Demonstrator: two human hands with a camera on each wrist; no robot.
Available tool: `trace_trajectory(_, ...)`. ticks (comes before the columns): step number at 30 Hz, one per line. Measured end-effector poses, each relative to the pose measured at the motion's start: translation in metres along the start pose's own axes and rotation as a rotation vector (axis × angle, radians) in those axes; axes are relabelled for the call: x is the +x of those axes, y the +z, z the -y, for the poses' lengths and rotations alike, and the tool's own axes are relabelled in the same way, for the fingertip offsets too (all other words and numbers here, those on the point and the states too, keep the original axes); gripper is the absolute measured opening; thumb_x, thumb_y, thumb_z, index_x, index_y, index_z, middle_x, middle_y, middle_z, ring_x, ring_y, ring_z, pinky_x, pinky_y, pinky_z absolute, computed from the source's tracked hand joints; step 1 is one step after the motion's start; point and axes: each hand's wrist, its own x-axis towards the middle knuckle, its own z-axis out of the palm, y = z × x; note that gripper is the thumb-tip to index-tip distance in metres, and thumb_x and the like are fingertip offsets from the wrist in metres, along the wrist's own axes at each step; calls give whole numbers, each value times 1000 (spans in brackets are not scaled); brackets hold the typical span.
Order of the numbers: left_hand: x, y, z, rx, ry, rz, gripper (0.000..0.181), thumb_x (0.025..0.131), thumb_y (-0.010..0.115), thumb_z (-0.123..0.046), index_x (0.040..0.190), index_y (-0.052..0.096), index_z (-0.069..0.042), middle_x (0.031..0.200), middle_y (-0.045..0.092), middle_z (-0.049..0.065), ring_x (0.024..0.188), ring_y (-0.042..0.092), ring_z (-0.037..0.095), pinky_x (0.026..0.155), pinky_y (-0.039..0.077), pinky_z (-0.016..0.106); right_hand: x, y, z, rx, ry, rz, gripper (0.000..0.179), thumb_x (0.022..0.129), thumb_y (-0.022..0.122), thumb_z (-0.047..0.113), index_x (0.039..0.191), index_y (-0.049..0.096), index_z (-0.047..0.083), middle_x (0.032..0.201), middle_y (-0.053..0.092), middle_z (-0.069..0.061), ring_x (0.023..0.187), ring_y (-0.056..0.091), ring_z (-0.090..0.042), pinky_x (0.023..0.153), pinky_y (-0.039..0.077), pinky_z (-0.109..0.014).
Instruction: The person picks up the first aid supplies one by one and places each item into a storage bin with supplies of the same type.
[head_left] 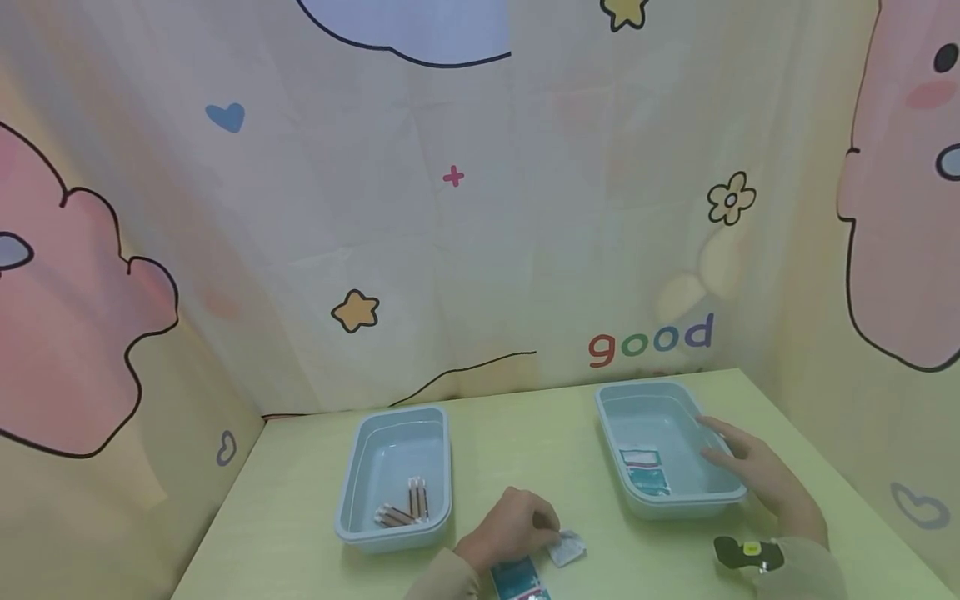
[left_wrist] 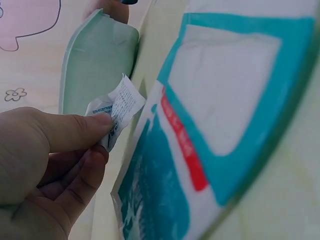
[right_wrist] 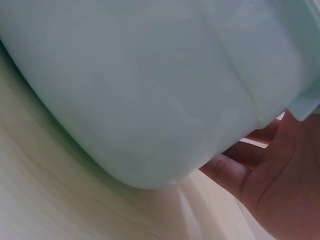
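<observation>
My left hand (head_left: pixel 513 525) is low in the middle of the head view, pinching a small crumpled white packet (head_left: pixel 567 548) between thumb and fingers. Blue print shows on that packet (left_wrist: pixel 117 107) in the left wrist view. Just below the hand, a teal and white packet (head_left: pixel 519 578) with a red stripe lies on the table. My right hand (head_left: pixel 768 475) holds the right side of a light blue plastic basin (head_left: pixel 678 502), its thumb over the rim. Against the basin's outer wall (right_wrist: pixel 130 90), the other fingers (right_wrist: pixel 225 172) are partly hidden. Inside it lies another teal and white packet (head_left: pixel 645 472).
A second light blue basin (head_left: pixel 352 475) stands on the left of the pale yellow table (head_left: pixel 300 467), with slim brown sticks (head_left: pixel 417 498) in clear wrapping in it. A printed curtain (head_left: pixel 480 250) hangs behind and beside the table. A black band (head_left: pixel 750 552) is on the right wrist.
</observation>
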Motion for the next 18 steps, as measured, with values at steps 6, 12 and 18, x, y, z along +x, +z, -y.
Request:
trace_trajectory(6,3,-4,-1,-12,2,-36,4,81,78,-14,82,76,-17,79,73,-11,69,58,-11,65,48,9,1,0,0,8,20,8,67,97,58,36,151,32,8,157,21,-28,140,14,-58,102,19,-75)
trace_trajectory(12,6,-10,-4,-48,-11,-57,4,84,76,-14,80,75,-16,79,72,-10,68,58,-10,65,48,10,4,-1,-2,-13,23,6,67,97,57,39,152,31,10,157,21,-27,139,15,-58,101,20,-76)
trace_trajectory(18,8,-14,-7,-83,-38,-62,3,84,76,-16,82,76,-13,80,72,-10,68,59,-9,65,49,11,4,0,-2,-5,12,6,66,97,57,37,151,32,8,156,22,-28,139,15,-59,101,20,-76)
